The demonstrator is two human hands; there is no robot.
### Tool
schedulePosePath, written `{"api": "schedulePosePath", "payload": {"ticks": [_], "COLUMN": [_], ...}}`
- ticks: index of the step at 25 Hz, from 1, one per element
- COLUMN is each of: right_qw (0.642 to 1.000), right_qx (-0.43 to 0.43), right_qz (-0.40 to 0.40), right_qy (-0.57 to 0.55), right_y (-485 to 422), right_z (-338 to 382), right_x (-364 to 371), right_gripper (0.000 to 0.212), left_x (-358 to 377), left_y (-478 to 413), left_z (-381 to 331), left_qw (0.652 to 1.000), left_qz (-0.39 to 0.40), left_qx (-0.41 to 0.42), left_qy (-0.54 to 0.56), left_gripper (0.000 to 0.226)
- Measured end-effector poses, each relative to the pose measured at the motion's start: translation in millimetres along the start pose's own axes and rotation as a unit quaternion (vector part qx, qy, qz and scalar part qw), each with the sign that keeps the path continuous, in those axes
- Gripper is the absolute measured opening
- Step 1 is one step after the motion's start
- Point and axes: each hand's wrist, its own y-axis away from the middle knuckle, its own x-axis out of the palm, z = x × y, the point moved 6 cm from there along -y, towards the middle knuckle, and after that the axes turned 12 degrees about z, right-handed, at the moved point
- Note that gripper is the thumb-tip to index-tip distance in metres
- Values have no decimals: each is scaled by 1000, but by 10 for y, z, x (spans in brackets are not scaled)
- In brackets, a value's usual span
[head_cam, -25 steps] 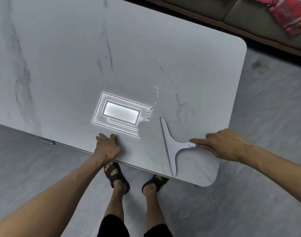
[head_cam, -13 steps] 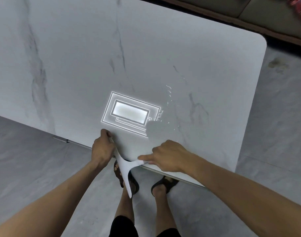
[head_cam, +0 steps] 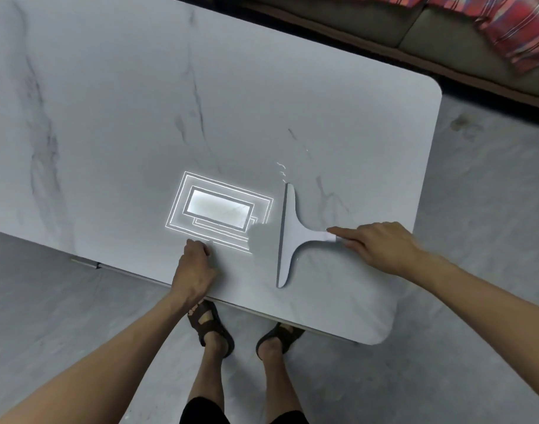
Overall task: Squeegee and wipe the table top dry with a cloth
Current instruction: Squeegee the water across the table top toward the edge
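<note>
squeegee (head_cam: 288,237) on table top (head_cam: 109,117) near right end, blade to left | right hand (head_cam: 375,246) gripping its handle, forefinger laid along it | left hand (head_cam: 193,270) curled, holding nothing, resting by near edge | droplets (head_cam: 281,171) just beyond blade tip | light reflection (head_cam: 219,211) left of blade | plaid cloth (head_cam: 513,29) on sofa (head_cam: 445,35) past far edge

No text, label, brand, number or sign could be read anywhere; the white marble-patterned table top (head_cam: 109,117) and the pale grey T-shaped plastic squeegee (head_cam: 288,231) bore no lettering.
</note>
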Motion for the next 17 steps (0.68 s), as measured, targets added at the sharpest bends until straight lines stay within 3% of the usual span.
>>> {"api": "schedulePosePath", "payload": {"ticks": [6,11,17], "right_qw": [996,975,880], "right_qx": [75,134,188], "right_qz": [-34,-86,-133], "right_qy": [-16,-154,-416], "right_y": [525,635,-278], "right_z": [-448,-479,-655], "right_x": [3,-227,-1090], "right_gripper": [42,37,34], "left_x": [114,-49,-369], "left_y": [-61,-131,-511], "left_z": [-348,-762,-1239], "left_qw": [999,999,997], "left_qz": [37,21,-10], "left_qx": [15,36,73], "left_qy": [-34,-28,38], "left_gripper": [18,11,13]}}
